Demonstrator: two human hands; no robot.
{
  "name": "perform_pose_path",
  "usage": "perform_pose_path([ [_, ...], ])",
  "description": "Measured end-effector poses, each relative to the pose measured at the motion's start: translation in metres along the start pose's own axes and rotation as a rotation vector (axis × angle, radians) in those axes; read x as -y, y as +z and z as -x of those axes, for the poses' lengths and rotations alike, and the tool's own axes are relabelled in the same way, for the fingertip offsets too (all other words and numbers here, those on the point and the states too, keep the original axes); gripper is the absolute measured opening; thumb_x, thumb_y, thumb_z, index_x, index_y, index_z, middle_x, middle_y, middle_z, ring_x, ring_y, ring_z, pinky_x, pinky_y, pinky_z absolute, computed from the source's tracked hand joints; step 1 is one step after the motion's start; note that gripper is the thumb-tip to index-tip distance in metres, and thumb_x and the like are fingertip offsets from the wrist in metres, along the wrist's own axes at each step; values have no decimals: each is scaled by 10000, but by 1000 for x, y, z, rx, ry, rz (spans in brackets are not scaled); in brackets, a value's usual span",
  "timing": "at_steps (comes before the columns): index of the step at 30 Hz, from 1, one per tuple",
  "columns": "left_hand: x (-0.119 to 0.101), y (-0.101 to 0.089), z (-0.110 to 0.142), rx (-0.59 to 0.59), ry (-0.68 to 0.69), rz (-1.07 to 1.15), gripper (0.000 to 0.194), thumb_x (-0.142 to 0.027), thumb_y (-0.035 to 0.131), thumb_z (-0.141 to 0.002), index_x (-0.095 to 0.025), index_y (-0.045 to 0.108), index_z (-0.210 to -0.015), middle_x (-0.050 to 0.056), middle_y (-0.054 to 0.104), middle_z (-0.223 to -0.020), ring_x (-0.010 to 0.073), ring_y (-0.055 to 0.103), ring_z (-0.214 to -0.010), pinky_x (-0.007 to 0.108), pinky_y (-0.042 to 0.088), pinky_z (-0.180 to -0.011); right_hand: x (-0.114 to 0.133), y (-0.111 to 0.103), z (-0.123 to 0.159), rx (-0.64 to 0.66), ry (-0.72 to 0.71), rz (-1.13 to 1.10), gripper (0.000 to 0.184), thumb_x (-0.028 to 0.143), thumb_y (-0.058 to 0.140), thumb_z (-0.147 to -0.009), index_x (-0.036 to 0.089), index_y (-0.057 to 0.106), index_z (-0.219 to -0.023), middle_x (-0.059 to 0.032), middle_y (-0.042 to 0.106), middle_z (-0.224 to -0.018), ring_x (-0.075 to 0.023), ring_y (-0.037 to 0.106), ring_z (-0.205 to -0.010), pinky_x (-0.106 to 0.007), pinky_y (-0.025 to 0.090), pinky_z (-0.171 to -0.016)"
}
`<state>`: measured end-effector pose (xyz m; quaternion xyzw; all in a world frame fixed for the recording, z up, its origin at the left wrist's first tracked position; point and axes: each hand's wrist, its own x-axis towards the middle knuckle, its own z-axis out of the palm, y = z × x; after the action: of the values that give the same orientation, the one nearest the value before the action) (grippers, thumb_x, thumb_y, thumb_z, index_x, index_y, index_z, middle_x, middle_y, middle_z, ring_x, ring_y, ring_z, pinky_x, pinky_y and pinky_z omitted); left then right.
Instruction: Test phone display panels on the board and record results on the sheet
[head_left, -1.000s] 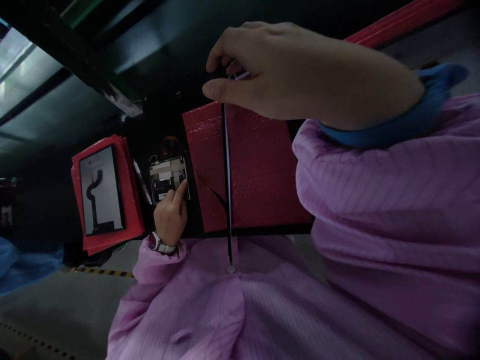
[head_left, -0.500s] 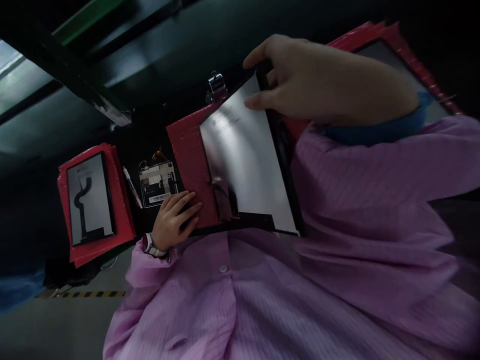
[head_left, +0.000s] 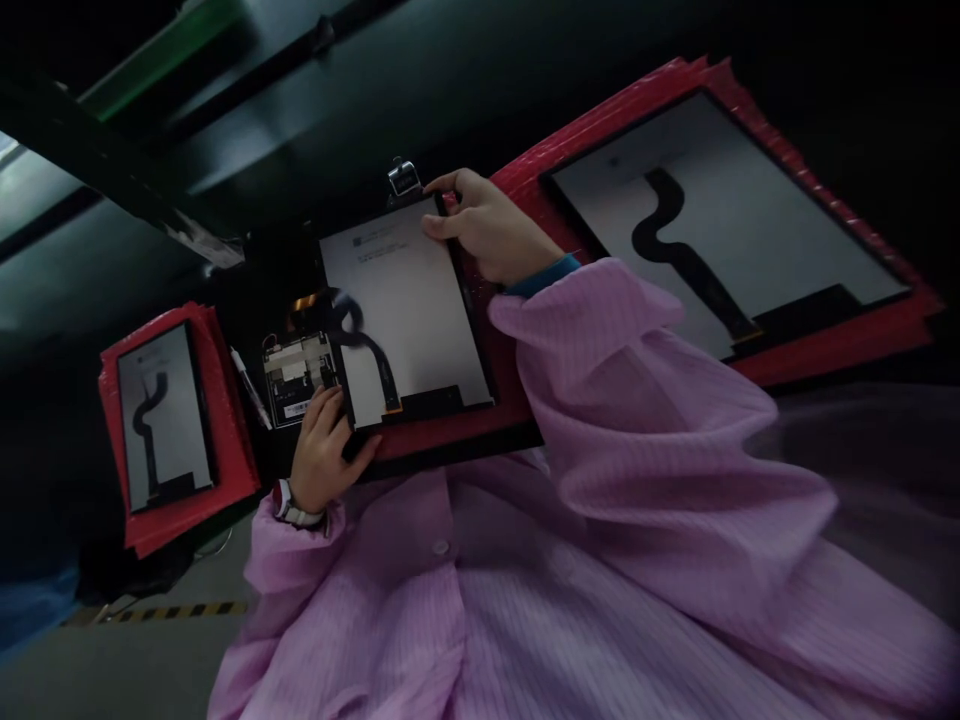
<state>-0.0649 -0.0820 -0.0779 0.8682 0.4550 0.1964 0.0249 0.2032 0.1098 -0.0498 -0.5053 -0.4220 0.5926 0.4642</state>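
A display panel (head_left: 409, 315) lies flat, back side up, on a red bubble-wrap pad (head_left: 480, 425), with a black ribbon cable curling off its left side. My right hand (head_left: 487, 232) pinches the panel's upper right corner. My left hand (head_left: 324, 455), a watch on its wrist, curls its fingers round the panel's lower left corner. A small circuit board (head_left: 294, 380) sits just left of that corner, next to my left hand.
At the left, a stack of red pads (head_left: 180, 500) carries another panel, and a white pen (head_left: 247, 388) lies beside it. A larger red stack (head_left: 825, 335) at the right holds a third panel. A small metal device (head_left: 403, 178) stands behind the middle panel. The bench surface is dark.
The panel, held upright and edge-on by my right hand, has been tipped down flat onto the red pad. My left hand left the circuit board and took the panel's lower corner.
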Motion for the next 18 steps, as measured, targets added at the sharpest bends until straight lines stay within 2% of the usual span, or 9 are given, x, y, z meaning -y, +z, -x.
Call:
perform_pose_path([
  [4,-3,-5,-4,-8,-13,22,72,-242,677,-916,-202,620,-933,101,719,-1168,266,648,-1161,571,463,-1122,-8,-5,-3,-19,52,65,264,-7,563,-900,212,549,-1046,54,476,-709,-120,525,-706,-276,463,-709],
  [9,-5,-3,-2,18,-37,52,88,-246,642,-941,-209,628,-1019,96,720,-1234,260,645,-1182,565,438,-1141,-24,-10,-14,-12,9,264,321,10,586,-863,218,548,-1105,97,375,-604,-103,399,-552,-298,433,-658],
  [11,-5,-5,-2,33,-37,50,146,-246,618,-955,-210,636,-1096,94,722,-1233,262,640,-1190,567,430,-1146,-35,-12,-21,13,17,301,351,29,585,-857,212,528,-1152,93,397,-613,-115,426,-558,-324,461,-676],
  [13,-3,-10,-7,57,-30,46,197,-246,597,-967,-218,644,-1156,83,735,-1197,259,648,-1169,558,436,-1139,-45,-12,-25,5,-29,361,353,65,601,-850,205,518,-1163,57,479,-685,-152,525,-647,-375,504,-742],
  [15,3,-19,-18,64,-27,36,191,-261,574,-978,-238,666,-1144,66,749,-1141,247,668,-1108,528,465,-1104,-50,-12,-25,-76,-167,481,320,98,639,-825,197,536,-1112,-12,564,-836,-217,604,-851,-459,511,-878],
  [18,21,-27,-49,8,-61,-1,194,-310,533,-999,-244,694,-1085,66,750,-1099,242,669,-1056,485,489,-1050,-44,-7,-13,-287,-369,720,294,82,661,-783,165,562,-1047,-145,581,-1123,-328,529,-1185,-568,403,-1062],
])
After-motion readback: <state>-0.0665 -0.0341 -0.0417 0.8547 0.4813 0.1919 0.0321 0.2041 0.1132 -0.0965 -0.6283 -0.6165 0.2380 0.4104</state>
